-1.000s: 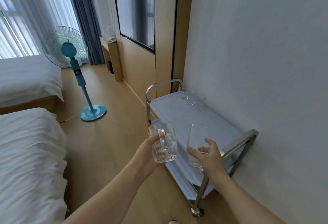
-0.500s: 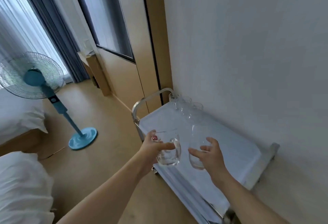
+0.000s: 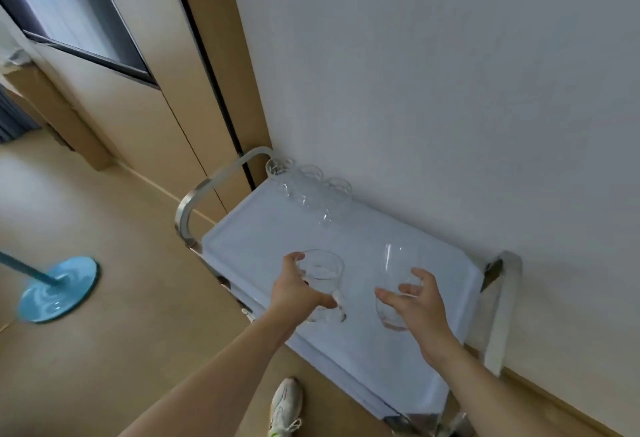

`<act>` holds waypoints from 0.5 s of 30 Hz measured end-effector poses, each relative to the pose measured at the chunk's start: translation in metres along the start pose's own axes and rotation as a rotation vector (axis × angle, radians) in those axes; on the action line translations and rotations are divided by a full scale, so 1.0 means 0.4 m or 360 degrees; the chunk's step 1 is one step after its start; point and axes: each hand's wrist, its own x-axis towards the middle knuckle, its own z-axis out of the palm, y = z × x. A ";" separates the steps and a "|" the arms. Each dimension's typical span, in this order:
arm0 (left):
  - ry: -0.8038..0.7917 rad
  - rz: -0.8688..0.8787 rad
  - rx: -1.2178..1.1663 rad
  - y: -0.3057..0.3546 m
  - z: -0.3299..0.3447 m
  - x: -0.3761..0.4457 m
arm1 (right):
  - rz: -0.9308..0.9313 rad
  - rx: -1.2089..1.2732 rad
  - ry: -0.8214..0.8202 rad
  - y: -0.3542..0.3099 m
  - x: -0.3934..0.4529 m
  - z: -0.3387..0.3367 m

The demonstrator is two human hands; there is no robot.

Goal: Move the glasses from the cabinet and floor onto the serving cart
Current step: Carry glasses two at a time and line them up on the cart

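The serving cart (image 3: 263,242) has a white top and steel handles and stands against the wall. My left hand (image 3: 294,289) grips a clear glass mug (image 3: 320,272) low over the near-left part of the top. My right hand (image 3: 417,303) curls its thumb and fingers round a clear stemless glass (image 3: 398,263) to the right of the mug. Both glasses stay upright, and I cannot tell whether their bases touch the top. A row of clear glasses (image 3: 306,187) stands at the cart's far end by the wall.
The white wall (image 3: 450,90) runs right behind the cart. A steel handle (image 3: 194,204) rises at the far end and another (image 3: 502,301) at the near right. A blue fan base (image 3: 59,289) sits on the wooden floor at left. My shoe (image 3: 285,405) is beside the cart.
I have stepped closer and my view has tilted down onto the cart. Both hands have carried their glasses forward and lower, over the cart's top.
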 end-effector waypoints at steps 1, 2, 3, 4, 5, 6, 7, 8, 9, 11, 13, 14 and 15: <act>-0.0039 0.0028 0.0050 -0.004 0.003 0.035 | 0.0017 -0.0003 0.0034 0.002 0.011 0.010; -0.0087 0.0063 0.0098 -0.007 0.007 0.069 | 0.0034 0.0000 0.0070 0.005 0.023 0.019; -0.0130 0.0094 0.0146 -0.008 0.009 0.099 | 0.0061 0.0004 0.0114 0.008 0.035 0.030; -0.0166 0.0123 0.0192 -0.009 0.010 0.127 | 0.0093 0.0012 0.0170 0.008 0.042 0.040; -0.0200 0.0149 0.0239 -0.007 0.010 0.152 | 0.0120 0.0022 0.0222 0.005 0.046 0.052; -0.0237 0.0176 0.0291 -0.005 0.010 0.177 | 0.0140 0.0028 0.0263 0.002 0.050 0.064; -0.0279 0.0205 0.0354 -0.002 0.011 0.201 | 0.0158 0.0026 0.0297 0.000 0.055 0.077; -0.0323 0.0256 0.0433 0.003 0.015 0.224 | 0.0173 0.0030 0.0320 -0.001 0.060 0.088; -0.0371 0.0321 0.0523 0.008 0.021 0.247 | 0.0187 0.0036 0.0346 -0.001 0.068 0.100; -0.0461 0.0455 0.0693 0.020 0.038 0.289 | 0.0199 0.0049 0.0411 0.000 0.080 0.117; -0.0561 0.0573 0.0820 0.033 0.057 0.326 | 0.0216 0.0090 0.0523 0.006 0.084 0.130; -0.0628 0.0633 0.0873 0.039 0.068 0.343 | 0.0228 0.0105 0.0583 0.008 0.081 0.136; -0.0695 0.0688 0.0931 0.046 0.081 0.360 | 0.0231 0.0125 0.0635 0.009 0.078 0.141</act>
